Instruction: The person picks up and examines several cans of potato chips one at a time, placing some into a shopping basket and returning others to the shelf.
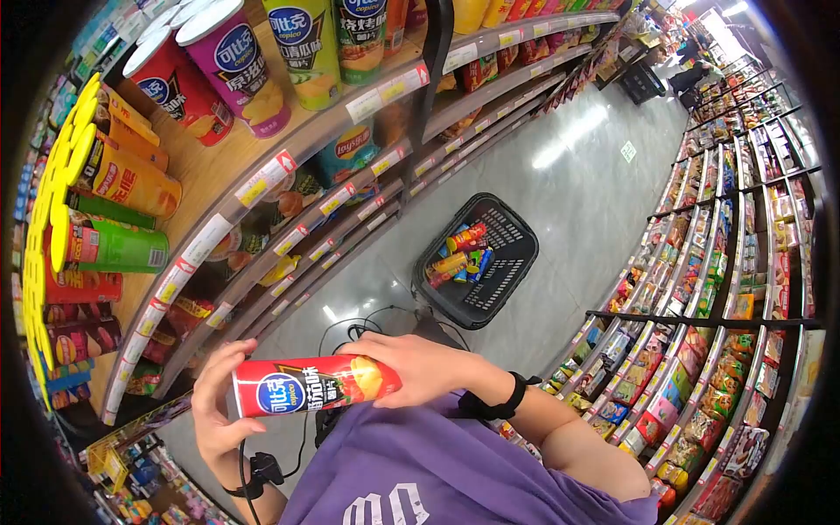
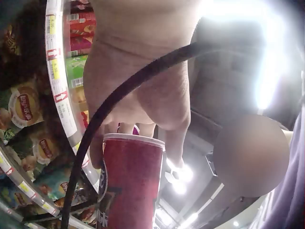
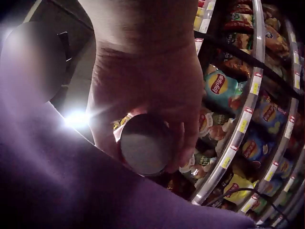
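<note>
A red chip can (image 1: 302,383) lies on its side in front of the purple shirt in the head view. The right hand (image 1: 420,363) grips its right end, with the can's round grey end (image 3: 146,144) showing between thumb and fingers. Around the white-rimmed end, the left hand (image 1: 219,407) is spread in a loose curve, thumb below and fingers above. That hand (image 2: 138,90) stands over the rim of the red can (image 2: 131,181) in the left wrist view, its thumb beside the can; whether any fingertip touches is hard to tell.
A black basket (image 1: 516,262) with several cans in it stands on the grey floor (image 1: 577,192). Upright and lying chip cans fill the wooden shelf (image 1: 206,166) at left, with bagged snacks on lower tiers. Packed snack shelves (image 1: 647,376) run along the right. Dark cables hang near the hands.
</note>
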A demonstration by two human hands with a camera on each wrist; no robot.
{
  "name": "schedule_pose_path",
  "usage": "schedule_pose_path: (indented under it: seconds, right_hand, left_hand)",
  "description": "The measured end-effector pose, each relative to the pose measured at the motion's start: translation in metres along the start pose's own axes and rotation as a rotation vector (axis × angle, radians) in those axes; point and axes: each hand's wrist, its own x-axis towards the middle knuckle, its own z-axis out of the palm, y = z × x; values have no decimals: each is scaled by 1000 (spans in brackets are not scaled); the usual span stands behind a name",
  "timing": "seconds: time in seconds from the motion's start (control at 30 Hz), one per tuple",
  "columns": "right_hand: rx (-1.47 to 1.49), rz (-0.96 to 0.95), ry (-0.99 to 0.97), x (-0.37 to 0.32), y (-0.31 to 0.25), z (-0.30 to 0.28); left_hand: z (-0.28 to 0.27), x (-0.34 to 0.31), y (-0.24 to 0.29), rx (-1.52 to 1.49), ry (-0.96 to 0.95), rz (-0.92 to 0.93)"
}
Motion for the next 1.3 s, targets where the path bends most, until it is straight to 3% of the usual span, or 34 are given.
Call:
schedule_pose_path:
  seconds: [0.3,0.43,0.5,0.67,1.3]
  right_hand:
    - [-114,-23,-68,10,-14,-40]
    - [-98,-50,-62,14,-10,-46]
    - [-82,-106,-57,22,-4,-43]
    - [59,-39,-181,39,-4,-61]
    - [-8,-96,-311,79,-38,-74]
  left_hand:
    - [10,21,4,83,75,-3]
    - [26,17,10,-32,215,-119]
    - [32,13,2,-90,267,-88]
    - [31,22,15,41,252,-5]
    - [23,-5,16,79,443,150]
